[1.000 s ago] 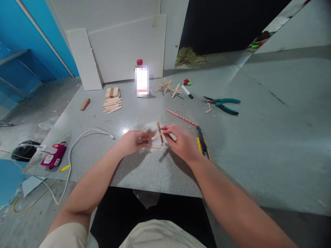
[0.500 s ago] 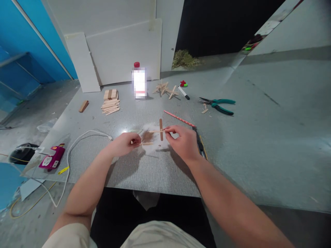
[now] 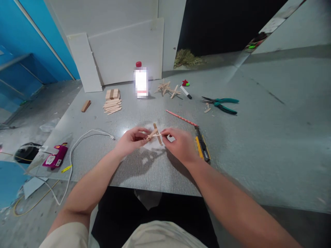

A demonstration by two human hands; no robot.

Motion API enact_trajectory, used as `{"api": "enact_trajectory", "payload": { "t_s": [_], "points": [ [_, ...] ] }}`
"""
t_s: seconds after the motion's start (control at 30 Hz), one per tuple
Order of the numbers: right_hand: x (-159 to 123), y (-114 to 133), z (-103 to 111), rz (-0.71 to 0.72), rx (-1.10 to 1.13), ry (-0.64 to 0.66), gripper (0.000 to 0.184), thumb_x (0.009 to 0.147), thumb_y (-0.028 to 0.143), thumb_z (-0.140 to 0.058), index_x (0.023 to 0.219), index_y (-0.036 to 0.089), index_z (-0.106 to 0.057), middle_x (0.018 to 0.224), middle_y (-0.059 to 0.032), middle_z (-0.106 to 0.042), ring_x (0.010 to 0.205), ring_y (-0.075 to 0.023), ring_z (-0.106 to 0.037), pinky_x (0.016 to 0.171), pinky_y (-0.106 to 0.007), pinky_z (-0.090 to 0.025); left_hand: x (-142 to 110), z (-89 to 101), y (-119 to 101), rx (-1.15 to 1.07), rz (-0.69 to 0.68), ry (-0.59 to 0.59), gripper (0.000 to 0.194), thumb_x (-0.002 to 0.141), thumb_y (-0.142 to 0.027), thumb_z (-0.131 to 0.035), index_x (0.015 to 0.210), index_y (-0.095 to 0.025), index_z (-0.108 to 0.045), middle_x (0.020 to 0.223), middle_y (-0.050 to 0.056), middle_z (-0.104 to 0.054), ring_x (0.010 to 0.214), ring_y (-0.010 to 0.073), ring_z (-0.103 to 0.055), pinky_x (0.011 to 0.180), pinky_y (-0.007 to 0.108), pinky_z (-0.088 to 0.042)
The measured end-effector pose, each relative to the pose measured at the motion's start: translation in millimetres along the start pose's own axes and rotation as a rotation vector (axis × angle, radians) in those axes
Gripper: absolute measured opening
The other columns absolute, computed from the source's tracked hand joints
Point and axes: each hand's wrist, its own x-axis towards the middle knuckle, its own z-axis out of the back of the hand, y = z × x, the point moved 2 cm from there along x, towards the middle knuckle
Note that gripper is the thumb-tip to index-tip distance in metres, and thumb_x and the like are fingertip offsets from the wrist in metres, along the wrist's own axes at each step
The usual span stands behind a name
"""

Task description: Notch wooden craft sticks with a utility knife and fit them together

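Over the middle of the grey table, my left hand [image 3: 133,140] pinches a pale craft stick [image 3: 152,134] between thumb and fingers. My right hand [image 3: 180,143] faces it, its fingertips closed on the end of a pair of crossed craft sticks. The browner stick of that pair [image 3: 159,140] slants across the thin pale one. Between the hands the held sticks meet or overlap; whether they touch, I cannot tell. A yellow and black utility knife [image 3: 203,146] lies beside my right wrist, below a red patterned strip [image 3: 182,118].
Stacked craft sticks [image 3: 112,106] lie at the back left near a wooden block [image 3: 86,106]. Behind are a red-capped bottle [image 3: 141,82], loose crossed sticks [image 3: 164,88] and a marker [image 3: 185,92]. Green-handled pliers [image 3: 223,104] lie right; a white cable [image 3: 73,148] and purple box [image 3: 55,156] left.
My left hand has moved its stick up and turned it, bringing it to the crossed sticks. The crossed sticks in my right hand have tilted and shifted slightly left.
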Motion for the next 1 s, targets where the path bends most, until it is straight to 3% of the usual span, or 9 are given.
{"api": "enact_trajectory", "payload": {
  "t_s": [0.17,0.53,1.0],
  "points": [
    [-2.4,1.8,0.3,0.037,-0.008,-0.064,0.012,0.089,0.017,-0.065,0.086,0.026,-0.073,0.095,-0.0051,-0.08,0.09,-0.0228,-0.076,0.081,-0.037,-0.059,1.2,-1.7,6.8,0.007,0.067,0.042,0.029,0.094,-0.035,-0.072,0.112,-0.014,-0.066,0.098,0.005,-0.072,0.084,0.0144,-0.068,0.074,0.029,-0.057],
    [-2.3,4.9,0.4,0.037,0.026,-0.115,0.014,0.089,0.019,-0.066,0.077,0.026,-0.068,0.088,-0.0043,-0.078,0.082,-0.0205,-0.074,0.075,-0.035,-0.059,2.7,-4.9,12.6,0.098,0.073,0.066,0.031,0.099,-0.037,-0.066,0.12,-0.014,-0.063,0.111,0.007,-0.068,0.094,0.0173,-0.069,0.082,0.036,-0.062],
    [-2.5,3.9,-3.1,0.015,0.025,-0.056,0.014,0.087,0.016,-0.066,0.077,0.025,-0.063,0.088,-0.0044,-0.076,0.083,-0.0211,-0.072,0.075,-0.035,-0.056,-5.0,-12.0,-4.8,0.39,-0.045,-0.143,0.013,0.089,-0.024,-0.074,0.099,-0.015,-0.075,0.09,0.003,-0.076,0.074,0.0122,-0.07,0.075,0.029,-0.061]
  ]
}}
